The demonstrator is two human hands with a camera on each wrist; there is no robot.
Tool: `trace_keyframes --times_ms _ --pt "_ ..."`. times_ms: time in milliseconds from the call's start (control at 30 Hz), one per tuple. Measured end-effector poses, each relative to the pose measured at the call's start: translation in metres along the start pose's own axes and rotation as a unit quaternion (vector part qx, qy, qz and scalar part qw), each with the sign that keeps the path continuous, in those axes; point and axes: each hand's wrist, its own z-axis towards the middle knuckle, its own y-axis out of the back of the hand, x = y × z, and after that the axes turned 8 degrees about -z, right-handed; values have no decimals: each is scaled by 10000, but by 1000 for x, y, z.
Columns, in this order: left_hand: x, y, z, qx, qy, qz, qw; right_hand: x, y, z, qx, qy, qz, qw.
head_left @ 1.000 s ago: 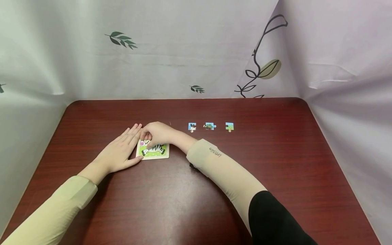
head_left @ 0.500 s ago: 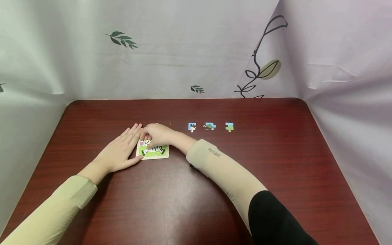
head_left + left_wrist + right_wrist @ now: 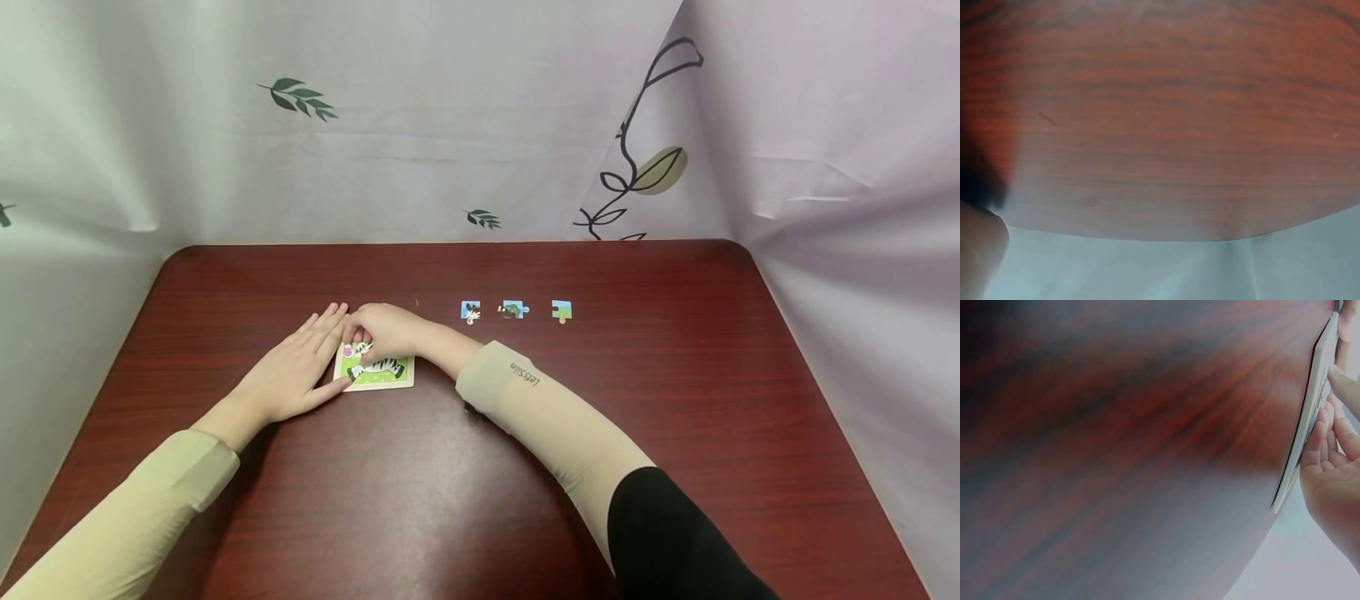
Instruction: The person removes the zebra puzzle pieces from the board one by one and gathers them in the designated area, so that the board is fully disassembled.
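Note:
A small square puzzle board (image 3: 384, 384) with a pale rim and a zebra picture on green lies left of the middle of the table in the head view. My left hand (image 3: 296, 367) lies flat along its left side, fingers straight, thumb tip at the lower left corner. From above, my right hand (image 3: 386, 327) bends over the board, thumb and fingers curled round a puzzle piece (image 3: 360, 350) at its left part. That hand hides the board's upper part. The right wrist view catches the right hand (image 3: 1335, 481) against the board's edge (image 3: 1307, 425).
Three loose puzzle pieces lie in a row to the right of the board: a blue-and-white one (image 3: 470, 311), one with a dark green bush (image 3: 513, 309) and a green-blue one (image 3: 562, 311). The dark red table (image 3: 480, 483) meets a pale curtain (image 3: 420, 167) at the back.
Almost nothing differs. The right hand has sunk very slightly onto the board; the left hand, the board and the loose pieces hold their places.

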Motion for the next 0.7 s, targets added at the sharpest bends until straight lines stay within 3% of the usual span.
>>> trace_keyframes --times_ms 700 --pt "0 0 1 0 98 -117 9999 -1 0 -1 -254 45 142 9996"
